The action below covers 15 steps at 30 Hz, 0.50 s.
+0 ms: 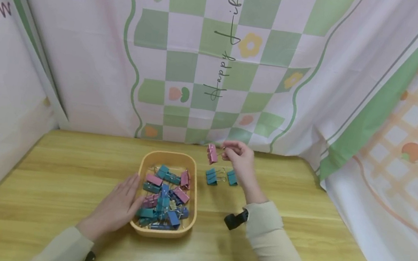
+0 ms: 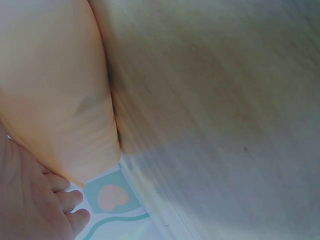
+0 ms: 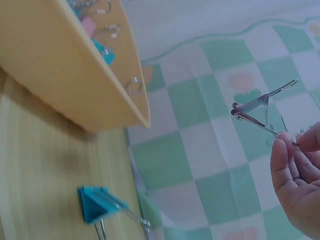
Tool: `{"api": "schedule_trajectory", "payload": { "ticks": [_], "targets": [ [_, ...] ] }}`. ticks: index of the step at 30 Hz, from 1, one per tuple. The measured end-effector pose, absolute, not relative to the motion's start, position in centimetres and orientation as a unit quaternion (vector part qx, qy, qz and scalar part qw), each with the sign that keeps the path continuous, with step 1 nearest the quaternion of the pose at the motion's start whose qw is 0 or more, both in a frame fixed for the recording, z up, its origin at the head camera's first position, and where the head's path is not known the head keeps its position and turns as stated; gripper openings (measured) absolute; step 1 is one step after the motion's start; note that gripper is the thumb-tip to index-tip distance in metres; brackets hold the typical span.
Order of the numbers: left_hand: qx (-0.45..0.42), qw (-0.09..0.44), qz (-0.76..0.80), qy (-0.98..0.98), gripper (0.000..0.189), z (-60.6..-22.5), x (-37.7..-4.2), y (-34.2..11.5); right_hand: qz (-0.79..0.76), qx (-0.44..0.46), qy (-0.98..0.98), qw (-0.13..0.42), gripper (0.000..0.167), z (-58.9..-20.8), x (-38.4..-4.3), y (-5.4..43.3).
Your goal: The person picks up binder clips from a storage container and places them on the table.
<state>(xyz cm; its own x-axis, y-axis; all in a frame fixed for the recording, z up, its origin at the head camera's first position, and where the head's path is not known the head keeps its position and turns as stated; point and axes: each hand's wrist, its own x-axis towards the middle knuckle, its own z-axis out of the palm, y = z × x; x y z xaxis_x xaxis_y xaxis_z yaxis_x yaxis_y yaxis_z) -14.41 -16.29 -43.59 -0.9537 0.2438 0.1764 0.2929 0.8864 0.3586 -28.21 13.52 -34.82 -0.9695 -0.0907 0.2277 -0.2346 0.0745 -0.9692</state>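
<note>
My right hand [image 1: 240, 159] pinches a pink binder clip [image 1: 211, 154] by one wire handle, held above the table beyond the yellow bin. In the right wrist view thumb and fingertips grip the handle of the binder clip [image 3: 252, 106], with its other handle sticking out. Flat against the left side of the yellow bin [image 1: 195, 191] lies my left hand [image 1: 116, 204], fingers extended along the wall. The left wrist view shows those fingers [image 2: 67, 200] beside the bin wall [image 2: 55, 75]. Pink, teal and blue binder clips [image 1: 162, 204] fill the bin in a jumble.
Two teal binder clips stand on the table right of the bin, one [image 1: 212, 177] nearer it and another [image 1: 232, 177] beside my right wrist. A printed curtain [image 1: 217, 69] hangs behind the wooden table [image 1: 79, 166], with further cloth on both sides.
</note>
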Motion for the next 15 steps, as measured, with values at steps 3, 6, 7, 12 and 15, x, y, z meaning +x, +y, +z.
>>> {"api": "schedule_trajectory", "payload": {
  "ticks": [3, 6, 7, 12, 15],
  "targets": [
    [-0.139, 0.064, -0.195, -0.969, 0.062, -43.6, -14.4, -16.3, 0.67, 0.099, -0.733, 0.059, 0.021, -34.9, -28.6, 14.6],
    [-0.139, 0.063, -0.194, -0.969, 0.063, -43.6, -14.4, -16.3, 0.67, 0.089, -0.734, 0.065, 0.022, -35.0, -29.0, 15.6],
    [-0.138, 0.063, -0.194, -0.969, 0.063, -43.6, -14.4, -16.3, 0.669, 0.086, -0.735, 0.067, 0.022, -35.0, -29.1, 15.9],
    [-0.135, 0.062, -0.194, -0.97, 0.063, -43.7, -14.4, -16.3, 0.675, 0.069, -0.731, 0.078, 0.025, -35.4, -29.8, 17.6],
    [-0.133, 0.061, -0.194, -0.97, 0.063, -43.7, -14.4, -16.3, 0.68, 0.049, -0.727, 0.083, 0.027, -35.8, -30.2, 18.6]
  ]
}}
